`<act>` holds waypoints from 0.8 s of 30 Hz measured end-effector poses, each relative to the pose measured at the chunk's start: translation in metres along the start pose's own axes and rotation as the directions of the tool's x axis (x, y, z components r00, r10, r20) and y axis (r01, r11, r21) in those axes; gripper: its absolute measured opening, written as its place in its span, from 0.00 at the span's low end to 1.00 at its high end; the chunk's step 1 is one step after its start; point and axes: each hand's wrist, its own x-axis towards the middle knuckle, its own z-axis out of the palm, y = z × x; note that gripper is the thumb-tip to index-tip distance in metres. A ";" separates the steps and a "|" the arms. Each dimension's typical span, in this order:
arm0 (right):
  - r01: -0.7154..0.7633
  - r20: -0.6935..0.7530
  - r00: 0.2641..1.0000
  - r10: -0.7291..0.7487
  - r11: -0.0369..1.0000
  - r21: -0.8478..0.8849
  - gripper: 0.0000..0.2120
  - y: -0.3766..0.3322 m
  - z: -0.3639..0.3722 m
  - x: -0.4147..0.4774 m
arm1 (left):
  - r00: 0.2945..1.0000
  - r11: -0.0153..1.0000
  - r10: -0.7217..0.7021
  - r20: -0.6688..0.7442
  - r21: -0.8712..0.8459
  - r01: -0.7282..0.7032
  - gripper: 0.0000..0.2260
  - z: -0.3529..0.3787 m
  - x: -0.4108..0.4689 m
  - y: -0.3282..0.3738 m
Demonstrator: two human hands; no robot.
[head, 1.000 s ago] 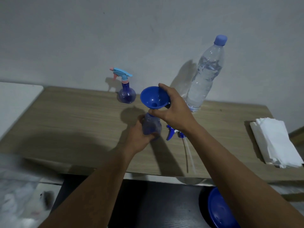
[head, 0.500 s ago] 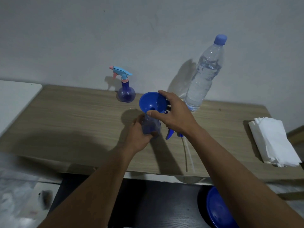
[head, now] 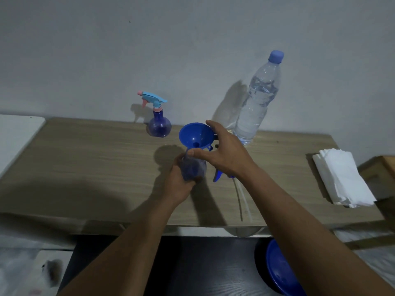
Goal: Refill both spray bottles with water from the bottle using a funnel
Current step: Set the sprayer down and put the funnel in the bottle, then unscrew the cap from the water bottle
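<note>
Table (head: 89, 167): wood top. The near edge runs under both forearms, and bare board lies wide to the left of the left hand.
Water bottle (head: 256, 99): capped and upright at the wall, just beyond the right hand. Its foot is partly behind that hand.
Napkin stack (head: 342, 178): well right of the right hand, near the table's right end.
Blue dish (head: 282, 272): below the table edge under the right forearm, cut off by the frame.
Right hand (head: 224, 154): spread about the funnel, forefinger on the far rim, thumb below the bowl. Pinching or merely touching: cannot tell.
Left hand (head: 179, 182): wrapped round the open spray bottle.
Second spray bottle (head: 159, 127): head fitted, beyond the left hand at the wall.
Funnel (head: 195, 135): bowl up, seated over the open spray bottle.
Open spray bottle (head: 193, 167): between the hands. Its neck is hidden and its contents are indistinct.
Spray head (head: 218, 176): on the table, largely hidden under the right wrist.
</note>
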 end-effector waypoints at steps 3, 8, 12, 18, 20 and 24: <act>-0.033 0.004 0.999 0.033 0.999 0.001 0.48 -0.002 -0.003 -0.005 | 1.000 0.998 0.018 0.004 -0.062 -0.018 0.31 0.001 -0.001 -0.004; -0.070 -0.031 0.997 0.070 0.997 0.017 0.44 -0.007 -0.010 -0.015 | 0.989 0.998 -0.006 -0.145 -0.059 -0.002 0.27 0.005 -0.016 -0.012; -0.066 -0.121 0.990 0.069 0.997 0.031 0.38 -0.005 -0.030 -0.023 | 0.970 0.993 0.033 -0.242 -0.102 -0.059 0.14 0.028 -0.039 -0.014; -0.056 -0.385 0.922 0.029 0.997 -0.059 0.31 0.014 -0.087 -0.006 | 0.974 0.973 0.225 -0.007 -0.056 -0.225 0.09 0.085 -0.038 0.048; -0.059 -0.444 0.895 0.030 0.997 -0.052 0.33 0.023 -0.109 0.008 | 0.969 0.964 0.249 -0.013 -0.097 -0.249 0.13 0.102 -0.018 0.080; -0.069 -0.430 0.899 0.078 0.997 0.036 0.44 0.043 -0.145 0.045 | 0.963 0.954 0.229 -0.144 -0.161 -0.251 0.26 0.124 0.036 0.140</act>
